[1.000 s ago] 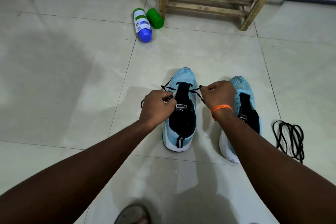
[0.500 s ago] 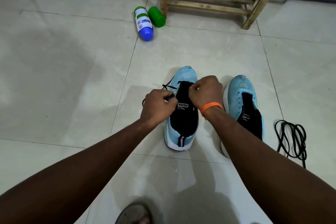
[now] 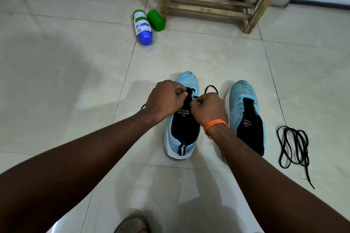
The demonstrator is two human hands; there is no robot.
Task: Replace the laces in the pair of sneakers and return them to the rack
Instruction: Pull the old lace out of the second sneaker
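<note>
Two light blue sneakers with black tongues stand side by side on the tiled floor, toes pointing away from me. Over the left sneaker [image 3: 182,134] both my hands work a black lace [image 3: 210,88]. My left hand [image 3: 164,100] pinches the lace at the upper eyelets on the left side. My right hand [image 3: 207,108], with an orange band on its wrist, pinches the lace at the tongue's right side; a loop of lace sticks out beyond it. The right sneaker [image 3: 246,111] has no lace in it. A second black lace [image 3: 292,145] lies coiled on the floor to the right.
The wooden rack [image 3: 210,0] stands at the back against the wall. A white bottle with a blue cap [image 3: 143,26] and a green bottle [image 3: 156,20] lie by its left leg. The toe of my sandal [image 3: 132,223] shows at the bottom edge.
Both hands have come together over the left sneaker's tongue. My left hand moved up toward the toe; the lace's right end now loops out beyond my right hand.
</note>
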